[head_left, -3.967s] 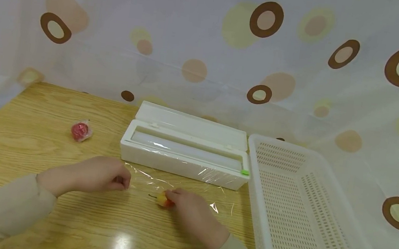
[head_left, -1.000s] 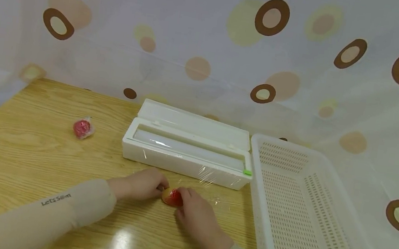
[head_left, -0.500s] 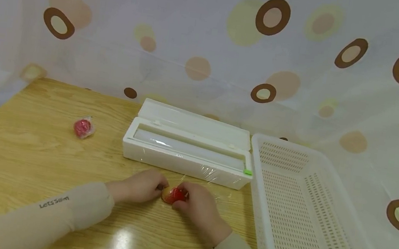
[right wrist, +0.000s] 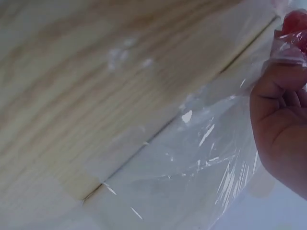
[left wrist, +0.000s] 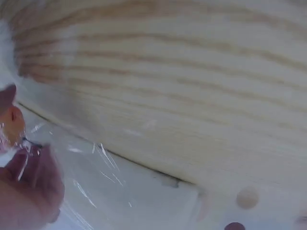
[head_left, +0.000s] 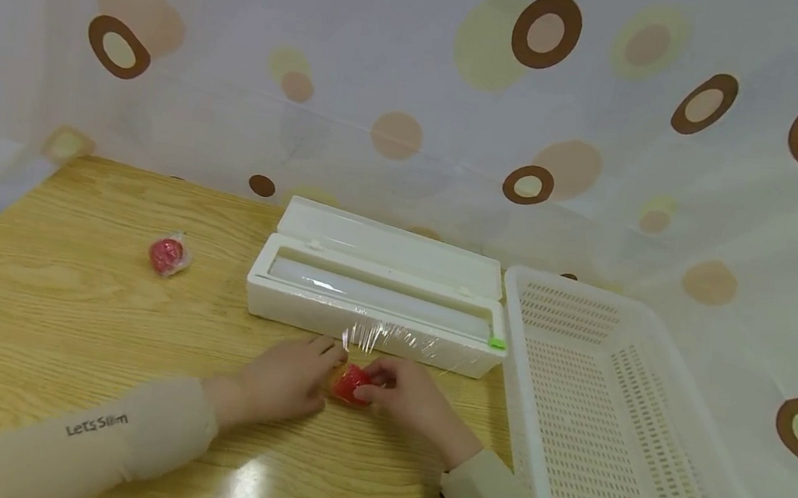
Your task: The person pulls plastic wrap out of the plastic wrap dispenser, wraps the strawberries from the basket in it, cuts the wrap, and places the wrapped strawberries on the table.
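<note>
A small red-and-yellow fruit (head_left: 351,384) with a thin stem, under clear plastic wrap, is between both hands in front of a white wrap dispenser box (head_left: 367,322). My right hand (head_left: 416,403) pinches its red end between thumb and fingers; in the right wrist view wrap bunches around the red fruit (right wrist: 293,26). My left hand (head_left: 279,380) is at the yellow stem end, its fingertips holding wrap. The left wrist view shows those fingers (left wrist: 41,177) by the stem of the fruit (left wrist: 14,123). Shiny wrap (head_left: 376,337) stretches from the box toward the hands.
The dispenser's lid (head_left: 388,239) stands open, with the film roll (head_left: 378,295) inside. A white perforated basket (head_left: 516,365) stands to its right. A red object in clear wrap (head_left: 167,255) lies on the wooden table (head_left: 73,307) at left. A patterned curtain hangs behind.
Earlier, my left hand was apart from the fruit, then came right beside it. The fruit has turned, its stem no longer visible from the head. The wrap is now pulled up more tightly before the box.
</note>
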The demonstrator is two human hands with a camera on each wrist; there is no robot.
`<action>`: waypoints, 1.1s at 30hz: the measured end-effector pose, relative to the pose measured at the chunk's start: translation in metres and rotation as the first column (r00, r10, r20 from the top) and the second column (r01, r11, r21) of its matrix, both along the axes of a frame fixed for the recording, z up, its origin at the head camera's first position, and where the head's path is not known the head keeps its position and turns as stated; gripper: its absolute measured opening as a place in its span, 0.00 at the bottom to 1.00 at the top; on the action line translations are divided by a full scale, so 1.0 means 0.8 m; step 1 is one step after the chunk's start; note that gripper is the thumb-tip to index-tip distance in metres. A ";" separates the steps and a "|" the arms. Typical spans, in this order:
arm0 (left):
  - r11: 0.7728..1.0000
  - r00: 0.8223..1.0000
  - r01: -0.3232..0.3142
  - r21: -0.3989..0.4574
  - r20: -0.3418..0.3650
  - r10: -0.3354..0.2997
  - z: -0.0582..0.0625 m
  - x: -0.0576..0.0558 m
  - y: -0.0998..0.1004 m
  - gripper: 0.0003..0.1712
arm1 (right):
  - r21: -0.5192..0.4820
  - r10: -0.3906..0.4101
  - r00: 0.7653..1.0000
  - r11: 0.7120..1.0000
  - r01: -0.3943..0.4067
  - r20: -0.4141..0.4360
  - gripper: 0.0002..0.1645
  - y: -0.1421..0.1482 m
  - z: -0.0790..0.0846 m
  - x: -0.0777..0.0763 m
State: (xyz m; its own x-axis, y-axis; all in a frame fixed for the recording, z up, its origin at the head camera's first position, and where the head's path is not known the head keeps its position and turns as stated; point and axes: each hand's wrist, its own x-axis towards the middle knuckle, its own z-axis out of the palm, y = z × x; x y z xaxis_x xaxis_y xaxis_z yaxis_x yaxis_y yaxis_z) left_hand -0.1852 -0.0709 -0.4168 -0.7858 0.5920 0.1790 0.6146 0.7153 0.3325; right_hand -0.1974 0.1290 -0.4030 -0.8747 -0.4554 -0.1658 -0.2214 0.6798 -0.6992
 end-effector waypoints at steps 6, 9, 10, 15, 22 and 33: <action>0.985 0.938 -0.057 -0.162 -0.348 -0.002 -0.002 0.004 0.005 0.16 | -0.015 0.029 0.999 0.999 -0.029 0.023 0.12 0.002 0.008 -0.003; 0.970 0.910 -0.067 -0.233 -0.413 -0.036 -0.002 0.005 0.005 0.22 | -0.043 0.007 0.999 0.999 -0.005 0.050 0.15 0.004 0.010 -0.001; 0.967 0.906 -0.064 -0.248 -0.421 -0.048 -0.003 0.006 0.005 0.24 | -0.056 0.000 0.998 0.998 0.004 0.062 0.16 0.004 0.011 -0.001; 0.976 0.932 -0.031 -0.213 -0.358 -0.048 0.000 0.005 0.006 0.23 | -0.086 -0.005 0.997 0.996 0.011 0.075 0.12 0.005 0.013 0.000; 0.997 0.998 0.044 -0.063 -0.032 -0.046 0.014 -0.009 0.002 0.21 | 0.063 0.011 0.988 0.998 -0.001 -0.154 0.22 0.001 0.011 0.013; 0.995 0.985 0.100 -0.023 0.144 -0.095 0.037 -0.019 -0.007 0.18 | 0.165 -0.038 0.924 0.980 0.108 -0.380 0.16 -0.010 0.019 0.021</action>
